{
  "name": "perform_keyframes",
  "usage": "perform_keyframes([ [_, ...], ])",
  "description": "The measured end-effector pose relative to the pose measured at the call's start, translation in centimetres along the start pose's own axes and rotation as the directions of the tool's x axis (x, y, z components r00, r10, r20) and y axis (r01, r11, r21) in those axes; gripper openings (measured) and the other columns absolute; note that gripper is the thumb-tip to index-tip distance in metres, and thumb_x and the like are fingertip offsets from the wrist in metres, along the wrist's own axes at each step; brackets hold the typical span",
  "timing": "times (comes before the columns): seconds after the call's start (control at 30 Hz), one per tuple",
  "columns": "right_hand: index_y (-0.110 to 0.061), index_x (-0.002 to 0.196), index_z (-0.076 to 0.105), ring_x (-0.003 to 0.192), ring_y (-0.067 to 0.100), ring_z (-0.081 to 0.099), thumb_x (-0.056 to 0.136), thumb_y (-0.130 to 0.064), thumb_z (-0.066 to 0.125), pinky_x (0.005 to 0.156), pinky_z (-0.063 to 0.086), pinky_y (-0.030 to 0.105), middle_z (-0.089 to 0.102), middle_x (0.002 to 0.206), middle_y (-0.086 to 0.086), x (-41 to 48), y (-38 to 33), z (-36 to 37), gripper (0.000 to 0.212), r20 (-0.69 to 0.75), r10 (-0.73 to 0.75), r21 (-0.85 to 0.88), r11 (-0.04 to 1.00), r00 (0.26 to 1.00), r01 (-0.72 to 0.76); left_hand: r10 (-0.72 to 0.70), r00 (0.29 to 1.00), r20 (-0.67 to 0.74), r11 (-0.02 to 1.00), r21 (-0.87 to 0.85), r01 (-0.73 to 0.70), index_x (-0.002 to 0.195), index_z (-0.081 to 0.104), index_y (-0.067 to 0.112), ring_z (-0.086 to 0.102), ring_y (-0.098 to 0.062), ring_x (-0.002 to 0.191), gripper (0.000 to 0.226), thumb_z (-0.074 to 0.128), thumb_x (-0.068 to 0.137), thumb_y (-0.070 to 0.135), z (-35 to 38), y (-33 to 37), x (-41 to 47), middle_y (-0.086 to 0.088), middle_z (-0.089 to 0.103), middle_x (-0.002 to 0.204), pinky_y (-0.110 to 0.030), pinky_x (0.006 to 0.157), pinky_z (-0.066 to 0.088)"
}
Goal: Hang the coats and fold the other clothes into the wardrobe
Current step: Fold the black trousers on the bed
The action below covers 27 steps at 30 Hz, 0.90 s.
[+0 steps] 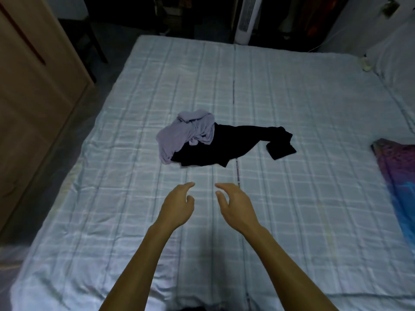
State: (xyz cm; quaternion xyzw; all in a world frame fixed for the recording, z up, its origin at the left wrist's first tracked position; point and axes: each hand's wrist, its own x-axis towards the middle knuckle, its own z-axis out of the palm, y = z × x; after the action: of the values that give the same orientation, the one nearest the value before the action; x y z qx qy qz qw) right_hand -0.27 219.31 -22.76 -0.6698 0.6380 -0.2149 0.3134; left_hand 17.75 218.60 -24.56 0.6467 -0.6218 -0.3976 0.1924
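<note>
A crumpled lilac garment point(179, 135) lies in the middle of the bed point(292, 108), partly on top of a black garment point(224, 147) that spreads to the right. Both my arms reach forward over the checked sheet. My left hand point(177, 205) and my right hand point(235, 205) hover side by side a short way in front of the clothes, fingers loosely curved, holding nothing and touching neither garment. The wooden wardrobe point(33, 86) stands to the left of the bed with its door shut.
A purple and blue cloth point(399, 187) lies at the bed's right edge. White pillows point(395, 63) sit at the far right. A white tower fan point(247, 19) stands past the bed's far edge. A dark chair point(85, 34) stands between wardrobe and bed.
</note>
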Motion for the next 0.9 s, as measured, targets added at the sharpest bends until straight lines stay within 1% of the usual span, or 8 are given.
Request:
perform_keyframes([
  [0.13,-0.012,0.124,0.060,0.112,0.015,0.057,0.098,-0.023,0.049,0.096,0.036,0.016,0.062,0.123,0.004,4.9,0.9,2.5,0.031,0.067,0.019,0.013,1.000,0.998,-0.020,-0.055,0.998,0.041,0.994,0.098,0.051,0.139,0.044,0.015,0.045,-0.022,0.126,0.043,0.044,0.097,0.016,-0.5,-2.3,6.3,-0.008,0.047,0.139,-0.024,0.101,0.031],
  [0.2,-0.012,0.124,0.060,0.112,0.016,0.057,0.097,-0.022,0.049,0.099,0.038,0.018,0.062,0.124,0.004,7.4,2.0,3.9,0.031,0.091,0.041,0.034,0.998,0.995,-0.044,-0.082,0.995,0.055,0.973,0.221,0.068,0.138,0.046,0.011,0.052,-0.028,0.118,0.043,0.042,0.095,0.017,-0.3,-3.9,10.1,-0.013,0.051,0.134,-0.030,0.098,0.038],
  [0.33,-0.013,0.126,0.059,0.115,0.013,0.054,0.098,-0.023,0.048,0.097,0.029,0.009,0.060,0.126,0.002,11.5,4.6,6.2,0.032,0.150,0.074,0.042,0.996,0.986,-0.081,-0.187,0.974,0.127,0.897,0.426,0.117,0.135,0.046,0.007,0.055,-0.034,0.107,0.049,0.037,0.090,0.023,1.1,-6.7,17.1,-0.017,0.055,0.123,-0.038,0.089,0.045],
  [0.53,-0.017,0.128,0.057,0.118,0.010,0.052,0.098,-0.026,0.046,0.095,0.023,0.002,0.059,0.128,-0.002,16.6,8.9,8.8,0.033,0.209,0.152,0.042,0.986,0.966,-0.164,-0.329,0.912,0.244,0.849,0.499,0.173,0.151,0.007,0.012,0.040,-0.035,0.126,0.066,0.042,0.097,0.031,4.5,-10.0,26.2,-0.021,0.032,0.144,-0.044,0.098,0.038],
  [0.63,-0.019,0.129,0.056,0.119,0.008,0.051,0.099,-0.028,0.044,0.097,0.025,0.006,0.058,0.129,-0.004,18.6,10.6,9.5,0.034,0.230,0.180,0.031,0.981,0.956,-0.192,-0.337,0.925,0.174,0.896,0.362,0.258,0.149,-0.003,0.006,0.026,-0.037,0.136,0.082,0.052,0.094,0.027,6.2,-11.5,29.8,-0.025,0.017,0.151,-0.050,0.107,0.030],
  [0.73,-0.018,0.129,0.056,0.117,0.007,0.052,0.098,-0.028,0.044,0.096,0.025,0.005,0.060,0.127,-0.002,20.5,11.8,9.8,0.034,0.238,0.189,0.015,0.980,0.953,-0.198,-0.318,0.947,0.037,0.928,0.217,0.303,0.147,0.002,-0.005,0.023,-0.040,0.138,0.094,0.066,0.085,0.024,7.9,-13.2,33.5,-0.030,0.018,0.150,-0.047,0.112,0.023],
  [0.8,-0.016,0.128,0.057,0.115,0.008,0.052,0.098,-0.027,0.044,0.095,0.022,0.004,0.060,0.126,-0.001,21.6,12.1,9.8,0.034,0.248,0.176,-0.002,0.984,0.953,-0.181,-0.346,0.938,0.036,0.926,0.177,0.335,0.144,0.009,-0.010,0.032,-0.038,0.133,0.096,0.071,0.082,0.026,8.8,-13.8,35.7,-0.030,0.028,0.146,-0.042,0.111,0.029],
  [0.9,-0.015,0.128,0.056,0.115,0.010,0.052,0.098,-0.028,0.043,0.096,0.024,0.007,0.060,0.126,0.001,23.4,12.1,9.7,0.035,0.245,0.158,-0.009,0.987,0.957,-0.161,-0.404,0.913,-0.051,0.904,0.126,0.408,0.137,0.019,-0.014,0.049,-0.040,0.117,0.084,0.071,0.081,0.020,9.5,-12.9,37.9,-0.031,0.045,0.130,-0.042,0.095,0.042],
])
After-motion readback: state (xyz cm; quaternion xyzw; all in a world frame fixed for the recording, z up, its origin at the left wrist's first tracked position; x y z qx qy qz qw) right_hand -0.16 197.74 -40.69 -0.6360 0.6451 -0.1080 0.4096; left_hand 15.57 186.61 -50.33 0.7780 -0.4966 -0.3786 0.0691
